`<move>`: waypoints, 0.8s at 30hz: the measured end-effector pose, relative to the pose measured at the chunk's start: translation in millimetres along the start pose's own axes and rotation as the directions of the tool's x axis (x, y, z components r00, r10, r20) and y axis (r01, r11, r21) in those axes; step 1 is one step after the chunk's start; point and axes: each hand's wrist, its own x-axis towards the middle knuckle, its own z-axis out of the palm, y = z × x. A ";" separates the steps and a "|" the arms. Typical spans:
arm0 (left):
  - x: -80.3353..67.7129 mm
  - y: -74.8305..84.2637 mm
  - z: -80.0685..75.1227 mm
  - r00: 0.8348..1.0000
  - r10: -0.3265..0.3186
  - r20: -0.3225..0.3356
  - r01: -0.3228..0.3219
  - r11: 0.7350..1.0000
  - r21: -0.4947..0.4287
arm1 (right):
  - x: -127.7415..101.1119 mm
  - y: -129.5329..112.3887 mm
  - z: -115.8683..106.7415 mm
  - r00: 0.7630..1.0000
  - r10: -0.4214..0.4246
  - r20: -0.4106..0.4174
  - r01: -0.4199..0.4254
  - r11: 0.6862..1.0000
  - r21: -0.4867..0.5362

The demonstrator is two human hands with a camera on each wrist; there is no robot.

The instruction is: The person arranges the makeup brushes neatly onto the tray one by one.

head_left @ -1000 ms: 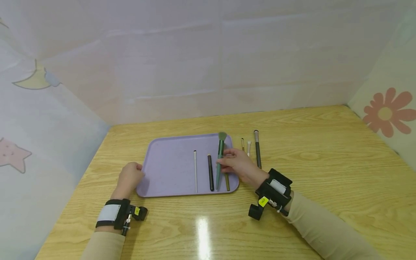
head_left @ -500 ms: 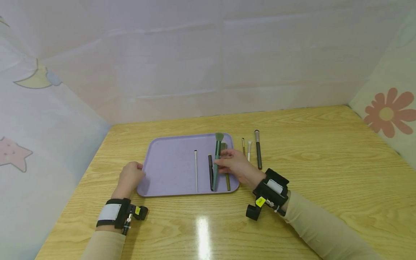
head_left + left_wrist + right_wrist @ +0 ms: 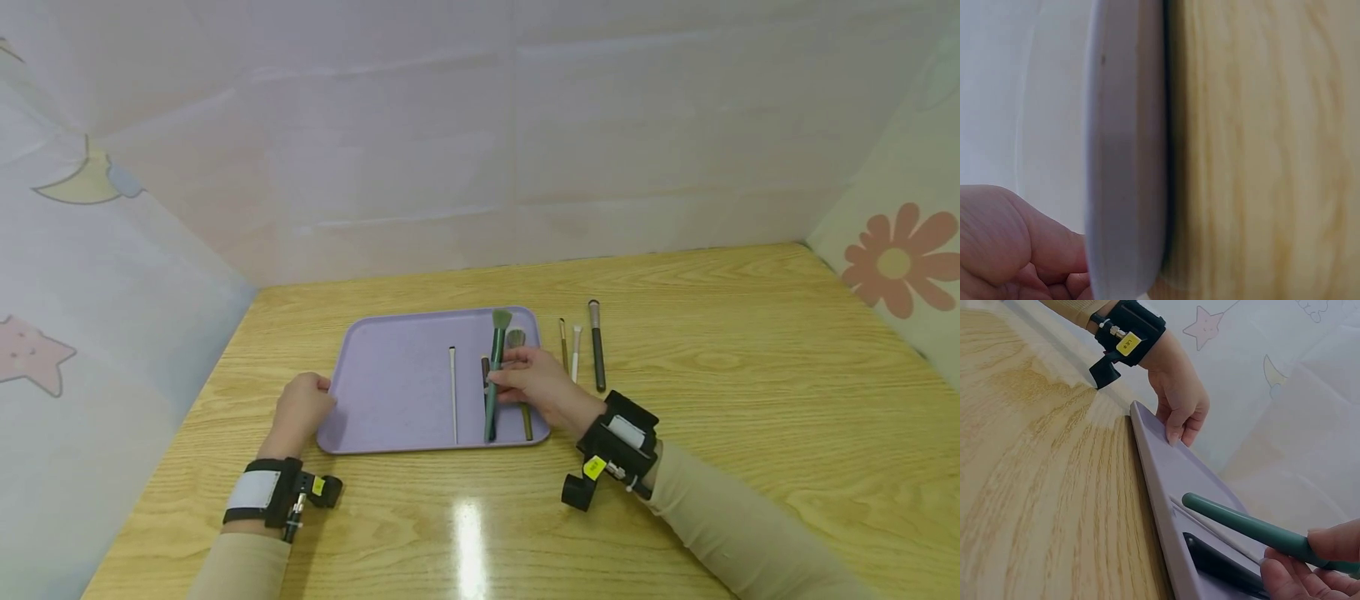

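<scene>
My right hand (image 3: 546, 385) pinches a green makeup brush (image 3: 497, 340) by its handle, bristles away from me. The brush hangs over the right part of a lilac tray (image 3: 390, 379). In the right wrist view, the handle's rounded end stands above a black-handled brush (image 3: 1219, 565) lying in the tray. To its left lies a slim white brush (image 3: 453, 396). A brush with an olive handle (image 3: 527, 423) lies by the tray's right wall, partly covered by my hand. My left hand (image 3: 302, 408) grips the tray's left rim between thumb and fingers.
Right of the tray, on the wooden table (image 3: 712, 350), lie a small thin brush (image 3: 563, 335), a white brush (image 3: 576, 350) and a larger dark-handled brush (image 3: 597, 350). A printed cloth backdrop (image 3: 420, 150) stands behind and at both sides.
My right hand has moved a little left with the green brush, which now hangs over the black-handled brush and covers part of it. The left hand and tray stay put.
</scene>
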 end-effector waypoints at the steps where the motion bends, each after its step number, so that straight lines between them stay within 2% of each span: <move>1: 0.0 -0.1 0.0 1.000 0.001 -0.001 -0.001 1.000 0.001 | -0.3 0.2 0.4 1.000 -0.001 0.002 0.001 1.000 -0.002; 24: 1.7 -3.8 0.9 1.000 0.020 -0.009 -0.020 1.000 0.009 | 2.4 -0.1 17.4 1.000 0.013 0.005 -0.013 1.000 -0.021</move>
